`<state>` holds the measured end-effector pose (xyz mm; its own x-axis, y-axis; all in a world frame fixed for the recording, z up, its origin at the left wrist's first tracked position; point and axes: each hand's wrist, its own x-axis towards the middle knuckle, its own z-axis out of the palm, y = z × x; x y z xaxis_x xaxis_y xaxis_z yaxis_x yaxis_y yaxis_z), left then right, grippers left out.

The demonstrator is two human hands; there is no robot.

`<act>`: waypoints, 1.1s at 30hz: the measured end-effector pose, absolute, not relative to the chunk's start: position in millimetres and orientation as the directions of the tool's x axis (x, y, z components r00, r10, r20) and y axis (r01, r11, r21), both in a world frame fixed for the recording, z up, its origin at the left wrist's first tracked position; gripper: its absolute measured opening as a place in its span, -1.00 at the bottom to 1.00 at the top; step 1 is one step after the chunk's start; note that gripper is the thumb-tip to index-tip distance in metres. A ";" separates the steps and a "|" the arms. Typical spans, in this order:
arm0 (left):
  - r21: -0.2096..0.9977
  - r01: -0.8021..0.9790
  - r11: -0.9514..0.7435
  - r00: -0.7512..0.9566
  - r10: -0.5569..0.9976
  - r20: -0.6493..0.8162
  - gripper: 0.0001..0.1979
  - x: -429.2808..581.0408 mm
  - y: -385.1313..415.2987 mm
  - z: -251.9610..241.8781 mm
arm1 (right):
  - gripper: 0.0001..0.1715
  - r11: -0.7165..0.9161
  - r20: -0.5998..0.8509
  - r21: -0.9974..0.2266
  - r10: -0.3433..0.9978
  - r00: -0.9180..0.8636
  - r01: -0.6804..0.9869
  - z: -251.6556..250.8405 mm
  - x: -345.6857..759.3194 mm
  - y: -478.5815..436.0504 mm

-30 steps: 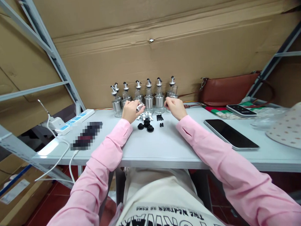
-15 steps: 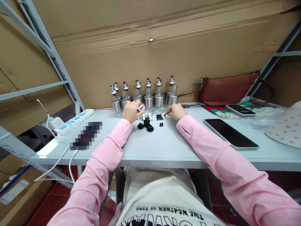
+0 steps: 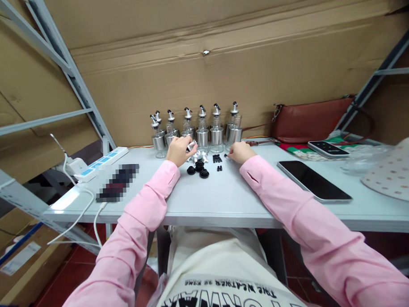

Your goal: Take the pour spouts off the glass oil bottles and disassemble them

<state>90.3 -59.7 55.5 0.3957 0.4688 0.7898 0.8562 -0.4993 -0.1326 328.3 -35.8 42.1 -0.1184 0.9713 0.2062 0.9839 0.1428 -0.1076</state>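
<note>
Both arms, in pink sleeves, stretch across the table toward its far edge. The left hand is curled, its fingers closed on a silver spout. The right hand rests knuckles-up and pinches a black plug. Between the 2 hands lie black caps and spare plugs, just before the bottles lining the far edge.
</note>
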 end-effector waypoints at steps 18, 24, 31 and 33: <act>-0.110 0.847 -0.520 0.423 0.535 0.731 -0.81 91.2 -59.9 53.8 | -0.65 0.351 0.102 -0.171 0.936 -0.338 0.920 36.3 322.4 -32.8; -0.119 0.852 -0.510 0.433 0.558 0.708 -0.80 92.3 -61.9 55.1 | -0.59 0.343 0.104 -0.123 0.938 -0.332 0.931 34.1 321.3 -32.0; -0.117 0.848 -0.516 0.432 0.548 0.716 -0.81 91.8 -59.8 54.0 | -0.57 0.361 0.107 -0.133 0.931 -0.349 0.923 33.4 321.9 -31.2; -0.118 0.848 -0.517 0.433 0.547 0.716 -0.81 91.7 -60.1 54.1 | -0.57 0.353 0.119 -0.131 0.933 -0.339 0.926 32.8 322.6 -30.6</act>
<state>91.7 -60.1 54.1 0.4334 0.5473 0.7160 0.8478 -0.5170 -0.1179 322.6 -30.6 32.8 -0.3386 0.9334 0.1190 0.9264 0.3528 -0.1315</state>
